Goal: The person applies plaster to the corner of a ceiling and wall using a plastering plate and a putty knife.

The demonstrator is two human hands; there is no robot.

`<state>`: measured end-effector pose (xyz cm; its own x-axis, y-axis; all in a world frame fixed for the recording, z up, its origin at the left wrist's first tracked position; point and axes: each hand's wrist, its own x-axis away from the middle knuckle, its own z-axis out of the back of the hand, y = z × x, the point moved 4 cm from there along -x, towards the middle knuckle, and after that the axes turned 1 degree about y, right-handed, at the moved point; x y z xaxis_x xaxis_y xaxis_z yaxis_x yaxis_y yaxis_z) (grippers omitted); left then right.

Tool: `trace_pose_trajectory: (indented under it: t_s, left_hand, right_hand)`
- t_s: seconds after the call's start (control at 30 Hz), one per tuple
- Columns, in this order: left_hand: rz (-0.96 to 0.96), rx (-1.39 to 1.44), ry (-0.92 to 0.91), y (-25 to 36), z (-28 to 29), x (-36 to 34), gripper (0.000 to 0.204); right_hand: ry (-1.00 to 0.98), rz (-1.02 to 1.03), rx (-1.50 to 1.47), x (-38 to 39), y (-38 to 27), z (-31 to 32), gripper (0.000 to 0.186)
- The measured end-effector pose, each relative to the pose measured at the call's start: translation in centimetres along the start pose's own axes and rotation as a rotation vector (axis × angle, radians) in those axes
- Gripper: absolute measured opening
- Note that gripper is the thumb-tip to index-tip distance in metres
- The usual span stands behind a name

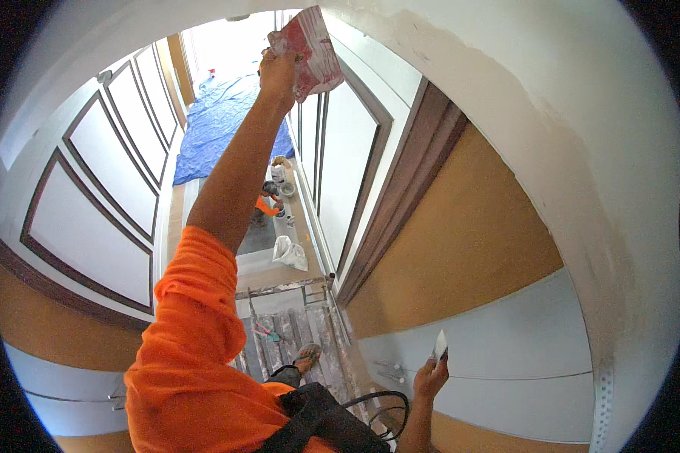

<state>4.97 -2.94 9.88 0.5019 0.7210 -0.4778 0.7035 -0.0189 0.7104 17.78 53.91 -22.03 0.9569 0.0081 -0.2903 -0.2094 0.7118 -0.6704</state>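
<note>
Narrow corridor seen from high up, with white panelled doors framed in dark brown trim [98,181] on both sides and tan-and-pale-grey walls [476,249] below a white plastered arch [551,113]. Nearest, low in the frame: a black strapped pouch [325,423] at the person's waist, with a black cable looping off it. Right hand [429,377] is down near the waist, fingers closed around the handle of a small flat white-bladed putty knife [440,346], blade pointing up, held in front of the pale grey wall panel. One foot in a sandal [307,353] rests on a paint-spattered grey metal scaffold platform [295,332]. Left arm, in an orange sleeve [196,325], reaches straight up; left hand [278,72] grips the edge of a flat red-and-white smeared plaster board [310,49], held close to the arch at the top of the frame. Farther off, on the floor below: a white bag [289,253], a crouching person in orange [267,202] beside small round containers [285,189], then a blue tarpaulin sheet [223,124] spread over the floor toward the bright far end.
</note>
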Motion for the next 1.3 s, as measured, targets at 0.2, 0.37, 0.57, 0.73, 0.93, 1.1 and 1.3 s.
trace_pose_trajectory:
  t_s: [0.2,0.37,0.57,0.73,0.93,1.1,1.3]
  left_hand:
    - [-0.084,-0.229,-0.102,-3.8,-3.0,-4.4,0.030]
    - [-0.091,-0.397,-0.149,-3.1,-3.5,-7.5,0.033]
    - [-0.073,-0.382,-0.266,-0.1,-6.3,-3.6,0.034]
    - [-0.061,-0.495,-0.268,0.7,-6.2,-2.6,0.032]
    - [-0.019,-0.480,-0.298,2.7,-7.5,1.9,0.034]
    - [-0.217,-0.787,-0.429,4.2,-8.9,3.9,0.034]
    - [-0.054,-0.376,-0.377,4.7,-10.2,9.5,0.033]
  right_hand:
    - [0.054,0.017,-0.041,-0.6,-0.8,-0.2,0.037]
    - [0.067,0.074,-0.042,-1.1,-1.1,-0.5,0.037]
    - [0.061,0.061,-0.052,-1.0,-0.6,0.2,0.035]
    - [0.077,0.106,-0.018,-0.3,-0.2,2.1,0.034]
    - [0.067,0.062,-0.059,1.1,2.4,4.5,0.034]
    - [0.061,0.077,-0.072,2.6,4.0,6.2,0.035]
    - [0.053,0.095,-0.053,4.3,4.9,7.8,0.036]
